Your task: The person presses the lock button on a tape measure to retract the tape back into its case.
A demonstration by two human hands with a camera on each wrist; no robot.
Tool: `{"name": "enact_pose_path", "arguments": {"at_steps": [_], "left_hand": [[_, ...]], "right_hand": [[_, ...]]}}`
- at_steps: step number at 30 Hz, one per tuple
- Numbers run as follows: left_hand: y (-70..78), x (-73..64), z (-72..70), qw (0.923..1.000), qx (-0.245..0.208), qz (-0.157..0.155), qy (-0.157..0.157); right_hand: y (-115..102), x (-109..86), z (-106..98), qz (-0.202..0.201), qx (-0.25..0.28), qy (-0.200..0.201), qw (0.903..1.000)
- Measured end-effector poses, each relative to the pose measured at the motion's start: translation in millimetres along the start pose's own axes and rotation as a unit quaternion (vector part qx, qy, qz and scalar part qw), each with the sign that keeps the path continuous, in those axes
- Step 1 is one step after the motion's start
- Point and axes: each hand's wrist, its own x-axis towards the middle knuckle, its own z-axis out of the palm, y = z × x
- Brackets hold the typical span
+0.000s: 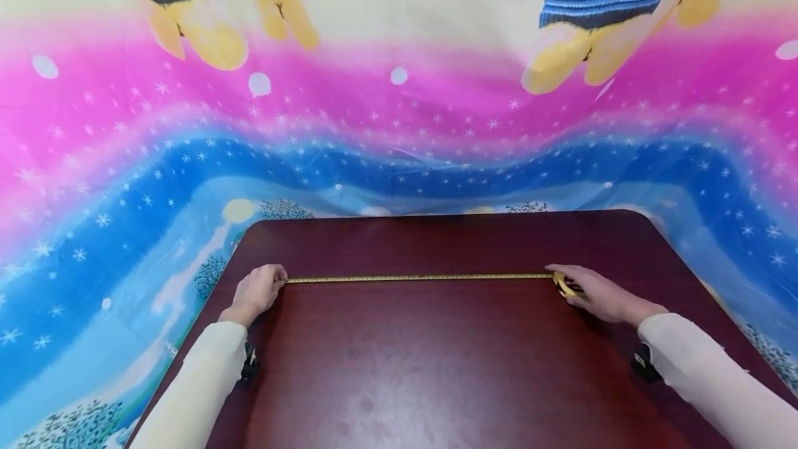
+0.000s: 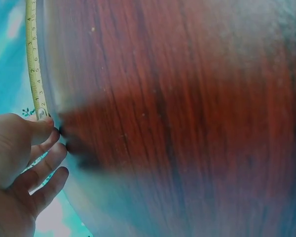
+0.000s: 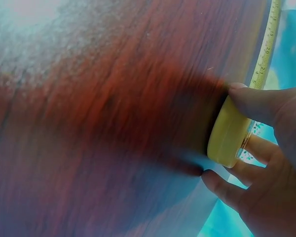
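Observation:
A yellow tape measure has its blade drawn out straight across the dark red-brown table. My left hand pinches the blade's free end between thumb and forefinger; the left wrist view shows the low numbers of the blade just beyond those fingertips. At the other end my right hand grips the round yellow case. In the right wrist view the thumb lies at the mouth of the case, where the blade comes out near the 21 mark, and the other fingers curl beneath it.
The glossy table has rounded far corners. Behind and beside it hangs a pink and blue cloth printed with bears and snowflakes. Dark wrist straps show under the pale sleeves.

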Motion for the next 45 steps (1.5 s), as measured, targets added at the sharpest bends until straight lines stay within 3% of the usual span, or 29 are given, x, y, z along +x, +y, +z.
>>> {"name": "enact_pose_path", "arguments": {"at_steps": [4, 10, 15, 24, 39, 45], "left_hand": [[-0.2, 2.4, -0.3, 1.0000, 0.001, 0.002, -0.001], [-0.4, 7.6, -1.4, 0.9992, -0.032, 0.015, 0.016], [0.7, 4.8, -1.4, 0.9989, -0.045, 0.015, 0.005], [3.8, 5.5, 0.6, 0.9996, 0.005, 0.027, 0.003], [-2.0, 4.4, 1.9, 0.9988, 0.009, 0.038, 0.030], [-3.6, 1.2, -1.3, 0.9991, 0.008, 0.033, 0.025]], "right_hand": [[3, -0.1, -1, 0.005, 0.001, -0.001, 1.0000], [5, -0.9, -5, 0.011, 0.000, 0.005, 0.9999], [4, -3.9, -5, 0.013, 0.003, -0.001, 0.9999], [9, -6.5, -3, -0.012, -0.025, 0.024, 0.9993], [3, -5.7, -9, -0.003, -0.043, 0.020, 0.9989], [0, -6.8, -9, 0.012, -0.042, 0.012, 0.9990]]}}
